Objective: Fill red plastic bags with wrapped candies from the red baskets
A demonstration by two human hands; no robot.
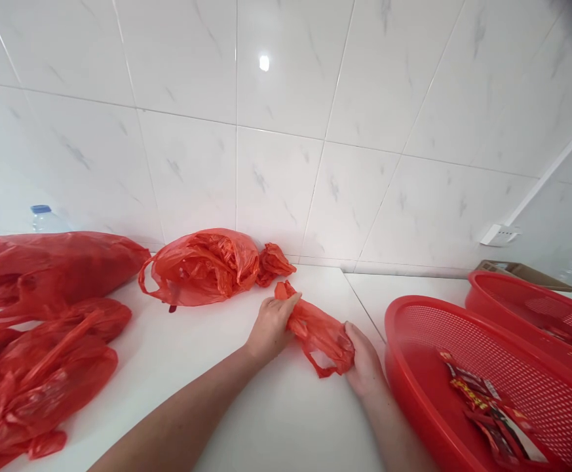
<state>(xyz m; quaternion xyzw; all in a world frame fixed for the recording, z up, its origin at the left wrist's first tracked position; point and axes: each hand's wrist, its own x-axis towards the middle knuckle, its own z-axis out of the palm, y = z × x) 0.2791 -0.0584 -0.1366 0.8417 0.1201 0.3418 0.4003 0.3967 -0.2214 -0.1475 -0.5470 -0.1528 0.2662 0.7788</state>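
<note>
Above the middle of the white table, a thin red plastic bag (321,328) stretches between my two hands. My left hand (272,326) is closed around its upper left end, thumb on top. At the lower right end, my right hand (364,359) grips the bag's edge, its fingers partly hidden behind the plastic. The bag looks flat and crumpled, with a handle loop hanging at its lower side. Just beyond my left hand lies a small crumpled red bag (274,263), beside a larger red bag (207,265) stuffed with more red plastic.
Several filled red bags (44,367) cover the table's left side, with a blue-capped bottle (42,219) behind them. To the right stands a red plastic basket (413,341) holding small wrapped packets (487,406). Another red basket (502,295) and a cardboard box (526,272) sit farther back by the tiled wall.
</note>
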